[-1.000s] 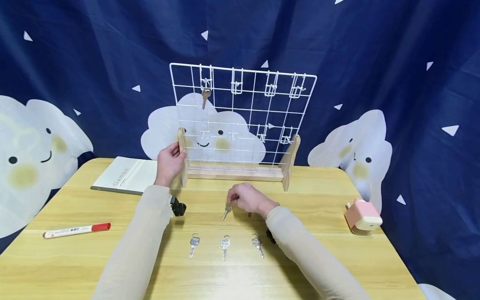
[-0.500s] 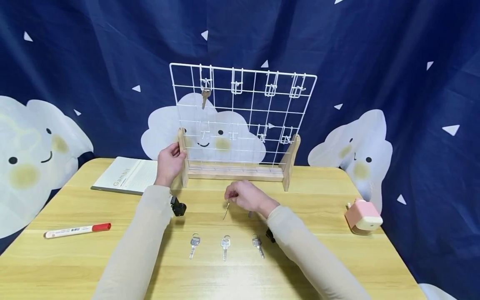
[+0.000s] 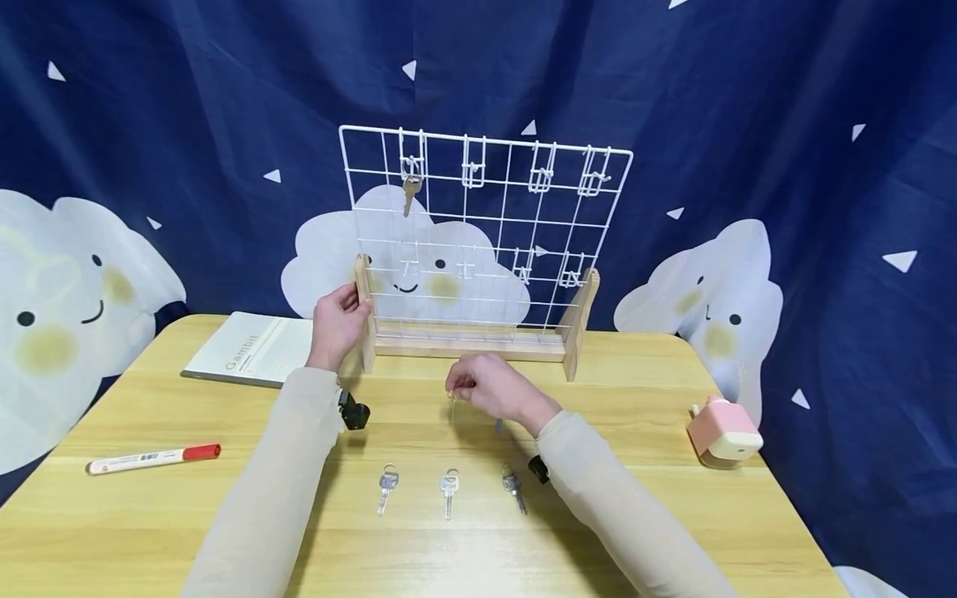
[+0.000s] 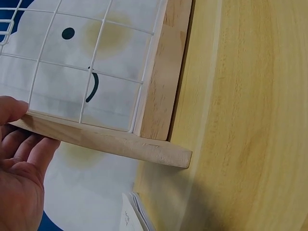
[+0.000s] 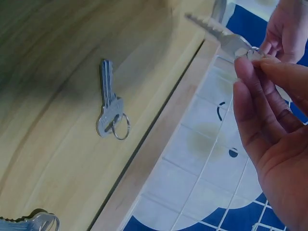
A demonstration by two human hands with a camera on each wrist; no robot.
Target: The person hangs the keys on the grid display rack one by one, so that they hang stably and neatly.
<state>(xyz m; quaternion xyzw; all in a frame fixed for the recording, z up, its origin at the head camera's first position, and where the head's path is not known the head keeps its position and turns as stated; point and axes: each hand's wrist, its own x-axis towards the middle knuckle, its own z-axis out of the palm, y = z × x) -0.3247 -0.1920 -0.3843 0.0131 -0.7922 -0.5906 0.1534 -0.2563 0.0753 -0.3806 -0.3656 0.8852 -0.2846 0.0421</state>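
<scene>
My left hand (image 3: 338,328) grips the left wooden upright (image 4: 110,144) of a white wire grid rack (image 3: 508,143), thumb in front and fingers behind. My right hand (image 3: 495,389) pinches a small key ring between thumb and fingertips. From it hangs a silver key (image 5: 228,41), seen nearly edge-on in the head view, in front of the rack's wooden base (image 3: 471,347). Another key (image 3: 411,193) hangs from the top left hook. Below on the table lie a left key (image 3: 386,490), a middle key (image 3: 449,494) and a right key (image 3: 513,490). One more key (image 5: 110,113) lies under my right wrist.
Several white wire hooks (image 3: 473,173) sit in two rows on the grid. A notebook (image 3: 247,349) lies left of the rack, with a red-capped marker (image 3: 153,460) nearer. A pink and cream block-shaped object (image 3: 723,430) stands at the right table edge. A blue cloud-print curtain (image 3: 224,100) hangs behind.
My right hand has risen slightly and shifted a little toward the rack, lifting the key with it. The key has turned from face-on to edge-on. My left hand stays on the upright.
</scene>
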